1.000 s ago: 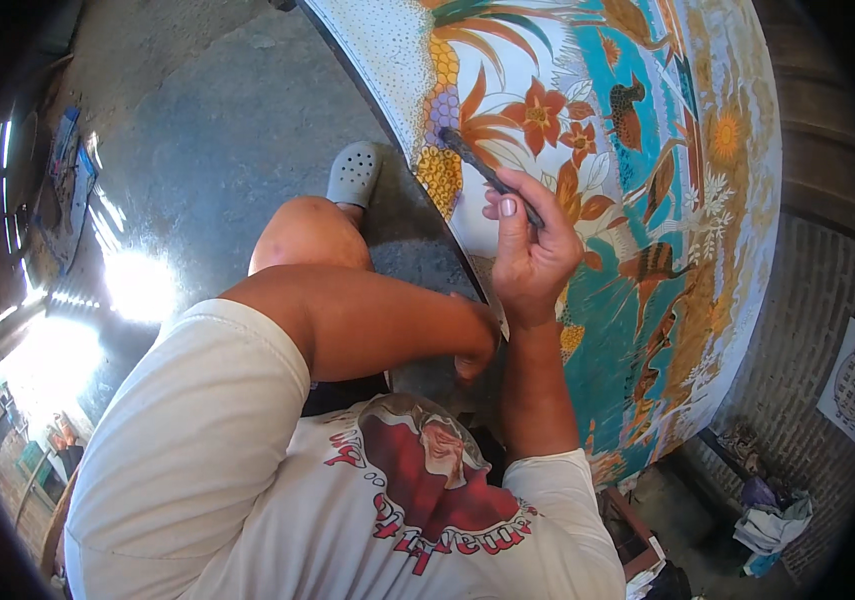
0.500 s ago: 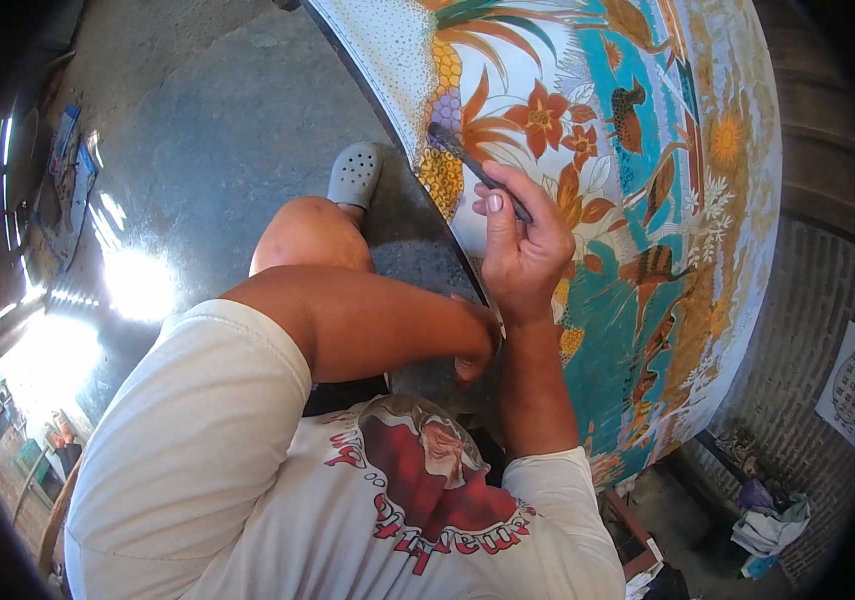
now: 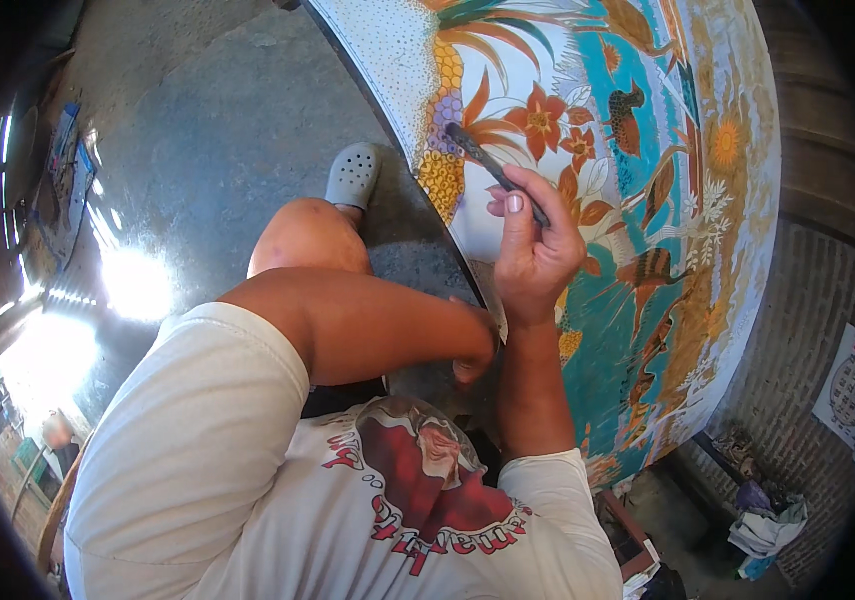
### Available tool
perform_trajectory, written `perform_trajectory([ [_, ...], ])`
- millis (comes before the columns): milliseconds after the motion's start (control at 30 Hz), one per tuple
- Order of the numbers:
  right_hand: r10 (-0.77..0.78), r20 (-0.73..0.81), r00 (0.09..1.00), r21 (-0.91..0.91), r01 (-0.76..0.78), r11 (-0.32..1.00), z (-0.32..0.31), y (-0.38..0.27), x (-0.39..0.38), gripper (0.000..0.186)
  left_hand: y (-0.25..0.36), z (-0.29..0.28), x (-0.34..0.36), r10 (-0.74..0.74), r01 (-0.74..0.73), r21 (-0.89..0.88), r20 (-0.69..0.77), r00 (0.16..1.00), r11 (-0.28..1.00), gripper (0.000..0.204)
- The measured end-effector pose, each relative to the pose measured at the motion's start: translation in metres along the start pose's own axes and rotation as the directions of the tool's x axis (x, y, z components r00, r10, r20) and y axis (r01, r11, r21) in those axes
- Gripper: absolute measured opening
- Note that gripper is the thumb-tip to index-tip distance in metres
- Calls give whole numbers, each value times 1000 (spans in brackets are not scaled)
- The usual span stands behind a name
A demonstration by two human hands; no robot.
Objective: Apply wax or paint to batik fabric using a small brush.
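My right hand [image 3: 537, 235] is closed on a dark brush [image 3: 487, 159], whose tip rests on a lilac honeycomb patch [image 3: 446, 108] near the left edge of a painted cloth [image 3: 617, 350]. The cloth carries orange flowers, leaves, animals, a turquoise band and yellow cells. My left hand [image 3: 472, 350] hangs at the cloth's lower left edge, beside my right forearm, with fingers curled and partly hidden; what they hold, if anything, is unclear.
Grey floor [image 3: 187, 120] lies left, with my clog [image 3: 352, 172] below the cloth's edge. A person [image 3: 59, 440] is at the bright lower left. A brick wall [image 3: 797, 320] with a hung paper [image 3: 847, 375] and a pile of fabric [image 3: 767, 530] are right.
The brush tip shifted left about half a second ago and now sits back to the right, my right hand moving slightly with it. A person now shows more clearly at lower left.
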State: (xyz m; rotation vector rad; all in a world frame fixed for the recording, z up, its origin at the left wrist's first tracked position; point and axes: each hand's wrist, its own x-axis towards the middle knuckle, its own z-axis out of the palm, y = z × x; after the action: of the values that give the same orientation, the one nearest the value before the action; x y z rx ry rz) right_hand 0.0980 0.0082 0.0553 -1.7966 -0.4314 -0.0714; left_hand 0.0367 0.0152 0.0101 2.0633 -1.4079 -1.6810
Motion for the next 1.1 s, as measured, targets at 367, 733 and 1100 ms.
perform_trajectory([
  [367, 10, -5, 1000, -36, -11, 999, -5, -1, 2, 21, 1, 1, 1, -37, 37, -16, 4, 999, 999, 79],
  [733, -95, -35, 995, -75, 92, 993, 7, -4, 5, 18, -1, 5, 17, -41, 42, -11, 13, 999, 999, 75],
  [1100, -117, 26, 993, -126, 120, 985, 1, 3, 9, 21, 2, 3, 11, -40, 40, 45, 7, 999, 998, 73],
])
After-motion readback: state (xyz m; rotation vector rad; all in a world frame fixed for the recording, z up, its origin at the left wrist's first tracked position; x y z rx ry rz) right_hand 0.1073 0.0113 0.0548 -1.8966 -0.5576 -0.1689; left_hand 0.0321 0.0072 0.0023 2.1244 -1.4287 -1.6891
